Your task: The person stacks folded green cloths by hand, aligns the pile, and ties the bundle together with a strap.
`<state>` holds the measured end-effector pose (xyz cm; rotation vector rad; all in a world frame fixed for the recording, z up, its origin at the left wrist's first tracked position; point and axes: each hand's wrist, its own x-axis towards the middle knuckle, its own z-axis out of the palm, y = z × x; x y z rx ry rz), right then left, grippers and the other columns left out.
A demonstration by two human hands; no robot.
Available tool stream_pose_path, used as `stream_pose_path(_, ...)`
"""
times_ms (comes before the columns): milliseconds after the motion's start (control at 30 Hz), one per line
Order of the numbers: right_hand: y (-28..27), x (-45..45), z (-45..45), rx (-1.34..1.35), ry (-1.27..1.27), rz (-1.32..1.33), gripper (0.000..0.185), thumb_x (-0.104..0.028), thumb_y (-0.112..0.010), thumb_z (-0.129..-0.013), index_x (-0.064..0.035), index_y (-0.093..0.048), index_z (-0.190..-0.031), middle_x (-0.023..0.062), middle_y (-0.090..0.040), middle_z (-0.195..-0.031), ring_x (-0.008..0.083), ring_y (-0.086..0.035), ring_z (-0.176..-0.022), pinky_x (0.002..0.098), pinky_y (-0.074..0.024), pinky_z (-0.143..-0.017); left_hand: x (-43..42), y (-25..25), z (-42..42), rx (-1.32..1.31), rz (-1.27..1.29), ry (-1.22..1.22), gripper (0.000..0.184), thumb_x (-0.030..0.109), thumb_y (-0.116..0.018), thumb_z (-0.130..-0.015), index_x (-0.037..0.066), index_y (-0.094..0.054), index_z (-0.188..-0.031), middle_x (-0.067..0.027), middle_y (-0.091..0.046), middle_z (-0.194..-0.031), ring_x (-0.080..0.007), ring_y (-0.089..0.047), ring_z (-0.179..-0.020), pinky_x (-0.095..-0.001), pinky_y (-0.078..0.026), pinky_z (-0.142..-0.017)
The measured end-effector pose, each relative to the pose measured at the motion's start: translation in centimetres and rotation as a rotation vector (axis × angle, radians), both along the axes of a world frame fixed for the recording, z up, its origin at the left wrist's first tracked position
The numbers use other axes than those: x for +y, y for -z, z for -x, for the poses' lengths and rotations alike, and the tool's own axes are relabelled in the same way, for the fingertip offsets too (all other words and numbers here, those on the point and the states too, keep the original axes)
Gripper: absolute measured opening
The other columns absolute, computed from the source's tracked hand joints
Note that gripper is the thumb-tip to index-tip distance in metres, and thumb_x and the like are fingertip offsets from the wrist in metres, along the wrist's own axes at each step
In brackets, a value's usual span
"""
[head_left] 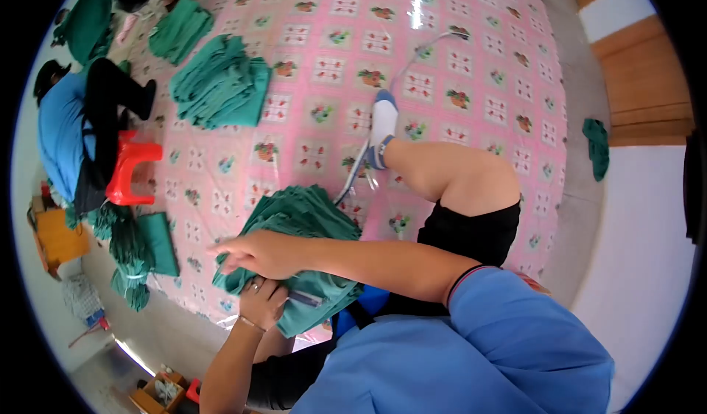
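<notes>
While green cloth (302,215) lies beneath, left grip (261,303) curls, hold unclear, right grip (264,254) half-open.

Bright, fairly even light covers the glossy pink patterned plastic floor sheet (482,82), which throws back a sharp white streak near the top and fainter glints along its creases. Shadows stay soft, showing mostly as dark folds in the stacked dark green cloth (309,219). Strong fisheye distortion curves the brown wooden panel (648,75) at the right, and black fills the corners, with a bluish fringe along the circular rim. Detail softens toward the edges; the bare right hand's (261,254) extended fingertip looks slightly blurred.
</notes>
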<state>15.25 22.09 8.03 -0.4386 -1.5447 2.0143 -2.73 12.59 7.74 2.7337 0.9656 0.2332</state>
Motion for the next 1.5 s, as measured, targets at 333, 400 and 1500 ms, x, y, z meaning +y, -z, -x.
stream_pose_path(333, 23.8, 8.3, -11.8, -1.157, 0.702, 0.452, 0.039, -0.035, -0.066, -0.084, 0.0047, -0.069, -0.085, 0.0219, -0.07, -0.09, 0.032, -0.07, -0.077, 0.0407, -0.0548, -0.074, 0.6, 1.3, -0.8, 0.091, 0.114, -0.103, 0.016, 0.02, -0.065, -0.069, 0.012, -0.051, -0.067, -0.0078, -0.055, -0.073, -0.0286, -0.057, -0.071, -0.0394, -0.045, -0.063)
stream_pose_path(400, 26.2, 4.6, -12.4, -1.386, 0.766, 0.495, 0.046, -0.041, -0.067, -0.083, 0.0036, -0.071, -0.089, 0.0242, -0.07, -0.093, 0.0386, -0.069, -0.087, 0.044, -0.052, -0.083, 0.4, 1.7, -1.4, 0.078, 0.093, -0.097, 0.015, 0.02, -0.064, -0.069, 0.011, -0.052, -0.068, -0.0077, -0.057, -0.075, -0.0283, -0.058, -0.073, -0.039, -0.045, -0.064)
stream_pose_path(1500, 31.5, 5.0, -6.2, -0.334, 1.146, 0.746, 0.038, -0.034, -0.041, -0.103, -0.0003, -0.059, -0.101, 0.0067, -0.055, -0.062, 0.017, -0.055, -0.046, 0.0306, -0.047, -0.046, 0.8, 1.2, -2.8, 0.158, 0.004, -0.134, 0.015, 0.027, -0.068, -0.076, 0.015, -0.058, -0.077, 0.0001, -0.057, -0.074, -0.0196, -0.059, -0.076, -0.0335, -0.046, -0.069)
